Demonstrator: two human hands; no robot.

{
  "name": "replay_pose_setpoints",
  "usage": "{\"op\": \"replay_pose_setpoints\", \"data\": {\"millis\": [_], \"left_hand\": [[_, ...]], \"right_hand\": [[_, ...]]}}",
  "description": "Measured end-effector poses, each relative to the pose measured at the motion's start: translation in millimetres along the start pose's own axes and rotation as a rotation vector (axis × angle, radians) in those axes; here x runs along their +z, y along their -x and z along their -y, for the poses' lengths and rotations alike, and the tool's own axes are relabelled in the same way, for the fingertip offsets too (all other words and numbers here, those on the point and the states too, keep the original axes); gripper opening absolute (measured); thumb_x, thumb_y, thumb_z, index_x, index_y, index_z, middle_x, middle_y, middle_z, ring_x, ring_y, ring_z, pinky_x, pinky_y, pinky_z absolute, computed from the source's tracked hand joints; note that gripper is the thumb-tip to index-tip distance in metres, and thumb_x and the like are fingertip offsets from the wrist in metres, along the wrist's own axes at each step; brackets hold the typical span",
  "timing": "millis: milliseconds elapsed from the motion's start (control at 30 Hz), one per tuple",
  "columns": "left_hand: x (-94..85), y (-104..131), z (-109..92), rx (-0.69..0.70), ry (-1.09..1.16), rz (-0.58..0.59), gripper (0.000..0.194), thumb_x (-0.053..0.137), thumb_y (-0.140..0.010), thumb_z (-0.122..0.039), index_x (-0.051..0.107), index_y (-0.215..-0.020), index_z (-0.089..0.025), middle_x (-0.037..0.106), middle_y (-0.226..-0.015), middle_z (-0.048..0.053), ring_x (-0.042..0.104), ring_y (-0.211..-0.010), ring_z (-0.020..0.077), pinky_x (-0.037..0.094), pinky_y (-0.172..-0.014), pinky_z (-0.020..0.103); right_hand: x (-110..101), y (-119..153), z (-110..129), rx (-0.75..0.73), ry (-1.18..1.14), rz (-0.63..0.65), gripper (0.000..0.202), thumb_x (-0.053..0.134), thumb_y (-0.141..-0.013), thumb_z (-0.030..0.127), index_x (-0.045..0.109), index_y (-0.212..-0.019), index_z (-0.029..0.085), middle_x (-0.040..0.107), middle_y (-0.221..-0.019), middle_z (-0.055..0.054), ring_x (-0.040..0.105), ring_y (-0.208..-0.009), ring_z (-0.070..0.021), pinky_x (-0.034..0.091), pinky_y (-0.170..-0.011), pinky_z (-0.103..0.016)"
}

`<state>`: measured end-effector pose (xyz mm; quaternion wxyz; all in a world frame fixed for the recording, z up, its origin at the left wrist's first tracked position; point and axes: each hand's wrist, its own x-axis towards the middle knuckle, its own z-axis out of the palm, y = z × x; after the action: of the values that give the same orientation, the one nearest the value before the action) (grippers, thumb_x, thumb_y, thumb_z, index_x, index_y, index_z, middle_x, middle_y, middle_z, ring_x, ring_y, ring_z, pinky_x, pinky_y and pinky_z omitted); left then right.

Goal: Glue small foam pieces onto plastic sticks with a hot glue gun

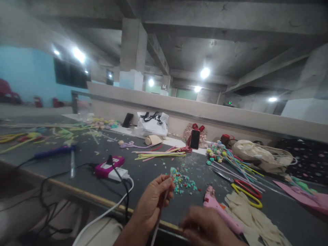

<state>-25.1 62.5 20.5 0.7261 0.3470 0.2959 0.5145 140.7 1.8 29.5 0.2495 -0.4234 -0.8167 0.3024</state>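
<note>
My left hand (156, 194) is closed around a thin pale stem (159, 218), which slants down past the table's front edge. At the stem's top, just above the fingertips, sits a small teal and pale piece (173, 171). Small teal, red and yellow bits (188, 183) lie scattered on the dark table beyond that hand. My right hand (205, 223) is low in the view, right of the left hand, and smeared by motion; its fingers cannot be made out. Beside it lies a pink glue gun (221, 210).
Yellow-and-red-handled scissors (247, 194) and cream gloves (253, 218) lie at the right. A magenta and white power strip (111, 167) with cables is at the left. Pink and yellow stems (160, 154), a phone (194, 139) and a white bag (151, 124) are farther back.
</note>
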Motion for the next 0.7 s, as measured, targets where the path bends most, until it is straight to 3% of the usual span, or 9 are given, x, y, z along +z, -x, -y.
{"op": "replay_pose_setpoints", "data": {"millis": [100,200,367,533,700], "left_hand": [[0.6,2,0,0.021,0.005,0.014,0.013,0.059,-0.066,-0.027,0.052,-0.069,-0.017,0.056,-0.056,-0.005,0.047,-0.04,0.0014,0.027,-0.034,0.01],[2.5,4,-1,0.058,-0.021,0.05,0.012,0.057,-0.068,-0.026,0.054,-0.068,-0.015,0.057,-0.057,-0.003,0.046,-0.039,0.0012,0.025,-0.032,0.009],[3.9,8,-3,0.039,-0.093,0.123,0.013,0.054,-0.07,-0.026,0.056,-0.071,-0.013,0.056,-0.048,-0.002,0.039,-0.03,0.0009,0.023,-0.028,0.01],[1.9,9,-5,0.042,-0.049,0.068,0.01,0.058,-0.068,-0.024,0.054,-0.067,-0.015,0.059,-0.054,-0.002,0.045,-0.034,0.0018,0.029,-0.031,0.01],[3.2,14,-2,0.001,-0.081,0.131,0.013,0.061,-0.064,-0.024,0.052,-0.063,-0.016,0.058,-0.053,-0.002,0.053,-0.043,0.0067,0.032,-0.031,0.011]], "right_hand": [[-11,-21,-2,0.061,-0.128,-0.127,0.011,0.053,-0.071,0.021,0.059,-0.079,0.017,0.055,-0.062,0.003,0.049,-0.053,-0.0079,0.038,-0.048,-0.017],[-20,-37,-7,0.059,-0.164,-0.17,0.011,0.052,-0.071,0.022,0.059,-0.075,0.015,0.05,-0.054,0.004,0.045,-0.045,-0.0064,0.036,-0.042,-0.016],[-28,-50,-16,-0.026,0.049,-0.242,0.011,0.053,-0.071,0.022,0.061,-0.069,0.015,0.049,-0.05,0.004,0.043,-0.044,-0.0072,0.032,-0.041,-0.017],[-23,-56,-8,-0.198,0.255,-0.378,0.01,0.051,-0.072,0.016,0.061,-0.073,0.018,0.059,-0.063,0.002,0.05,-0.054,-0.0088,0.036,-0.052,-0.018],[-16,-65,9,-0.229,0.387,-0.493,0.007,0.051,-0.071,0.014,0.057,-0.07,0.018,0.053,-0.063,0.002,0.049,-0.056,-0.0095,0.034,-0.053,-0.019]]}}
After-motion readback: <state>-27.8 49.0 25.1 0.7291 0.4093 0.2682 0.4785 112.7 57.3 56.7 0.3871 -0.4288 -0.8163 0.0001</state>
